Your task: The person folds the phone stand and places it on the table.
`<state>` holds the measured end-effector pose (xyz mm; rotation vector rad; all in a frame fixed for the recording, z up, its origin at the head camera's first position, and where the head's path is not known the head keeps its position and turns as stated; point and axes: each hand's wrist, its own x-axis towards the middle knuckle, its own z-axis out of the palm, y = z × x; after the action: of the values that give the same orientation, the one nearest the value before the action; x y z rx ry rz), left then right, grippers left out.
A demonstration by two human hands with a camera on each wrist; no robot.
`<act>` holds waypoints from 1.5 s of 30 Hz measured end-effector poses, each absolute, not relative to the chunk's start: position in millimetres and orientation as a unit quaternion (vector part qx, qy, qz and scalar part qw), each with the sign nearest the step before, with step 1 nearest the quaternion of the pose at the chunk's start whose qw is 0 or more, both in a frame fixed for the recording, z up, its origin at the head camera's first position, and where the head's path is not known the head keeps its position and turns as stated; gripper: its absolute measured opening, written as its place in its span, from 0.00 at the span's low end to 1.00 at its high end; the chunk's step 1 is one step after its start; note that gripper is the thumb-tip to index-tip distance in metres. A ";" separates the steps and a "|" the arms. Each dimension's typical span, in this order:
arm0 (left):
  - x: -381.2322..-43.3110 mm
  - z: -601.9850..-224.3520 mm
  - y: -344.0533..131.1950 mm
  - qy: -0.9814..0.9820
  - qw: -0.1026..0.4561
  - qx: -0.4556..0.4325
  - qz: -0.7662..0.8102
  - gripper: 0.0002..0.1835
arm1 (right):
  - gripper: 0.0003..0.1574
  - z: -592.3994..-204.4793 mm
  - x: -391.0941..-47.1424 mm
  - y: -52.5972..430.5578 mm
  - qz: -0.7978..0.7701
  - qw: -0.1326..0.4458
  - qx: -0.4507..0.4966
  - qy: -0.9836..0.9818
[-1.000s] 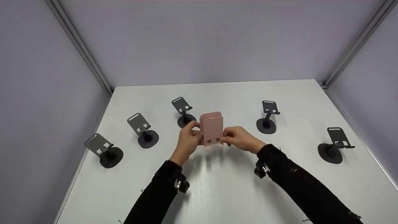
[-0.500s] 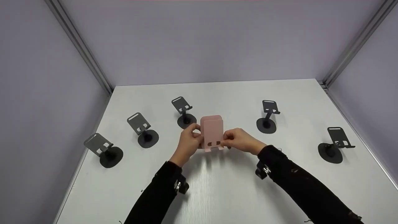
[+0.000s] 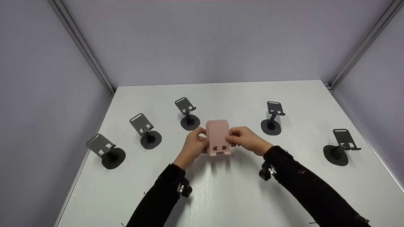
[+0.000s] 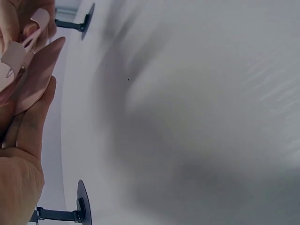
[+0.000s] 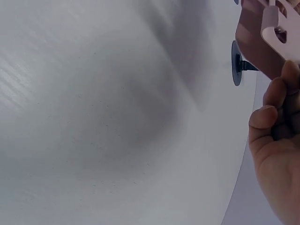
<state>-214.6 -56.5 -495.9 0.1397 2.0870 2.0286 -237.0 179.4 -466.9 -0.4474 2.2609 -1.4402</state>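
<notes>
A pink phone stand [image 3: 217, 135] is held up over the middle of the white table, its plate with cutouts and two lower hooks toward the head camera. My left hand [image 3: 193, 145] grips its left edge. On the opposite edge, my right hand [image 3: 247, 139] pinches the plate between thumb and fingers. The left wrist view shows the flat pink base [image 4: 40, 77] resting against the left fingers, with the hooked plate folded close to it. In the right wrist view, the right fingertips [image 5: 290, 72] meet the plate's edge.
Dark grey phone stands ring the white table [image 3: 214, 201]: two at left [image 3: 100, 145] [image 3: 141, 123], one behind my left hand [image 3: 185, 106], and two at right [image 3: 274, 108] [image 3: 344, 138]. Pale walls [image 3: 202, 41] enclose the back and sides.
The pink phone stand's front plate and base, earlier offset, now line up almost flush. The stand has tilted and come slightly lower in view. Both hands stay on it; the dark stands have not moved.
</notes>
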 end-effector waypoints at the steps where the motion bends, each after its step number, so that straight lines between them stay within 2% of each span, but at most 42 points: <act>1: -214.6 -495.8 -56.3 0.713 0.116 0.049 0.690 0.10 | 0.11 -467.4 -237.2 179.8 -0.520 0.209 -0.161 0.813; 15: -216.9 -499.3 -59.3 0.712 0.173 0.055 0.679 0.14 | 0.13 -471.1 -232.1 181.1 -0.561 0.228 -0.144 0.782; 21: -215.6 -499.8 -64.2 0.746 0.172 0.068 0.640 0.14 | 0.13 -474.1 -229.8 185.8 -0.559 0.230 -0.138 0.784; 25: -214.3 -499.9 -70.3 0.775 0.155 0.077 0.608 0.17 | 0.13 -476.3 -228.2 192.5 -0.558 0.231 -0.134 0.786; 33: -208.9 -503.3 -93.0 0.858 0.066 0.114 0.497 0.13 | 0.13 -482.5 -220.8 216.2 -0.554 0.230 -0.119 0.791; 38: -200.6 -508.6 -107.5 0.895 0.065 0.135 0.420 0.15 | 0.14 -490.6 -215.6 233.6 -0.551 0.240 -0.113 0.791; 45: -194.2 -514.3 -122.9 0.949 0.055 0.143 0.276 0.24 | 0.15 -500.1 -206.7 254.7 -0.547 0.248 -0.112 0.792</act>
<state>-194.2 -122.9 -514.3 0.4349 2.8817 0.8366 -206.7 254.7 -500.1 -0.3058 2.1584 -1.4915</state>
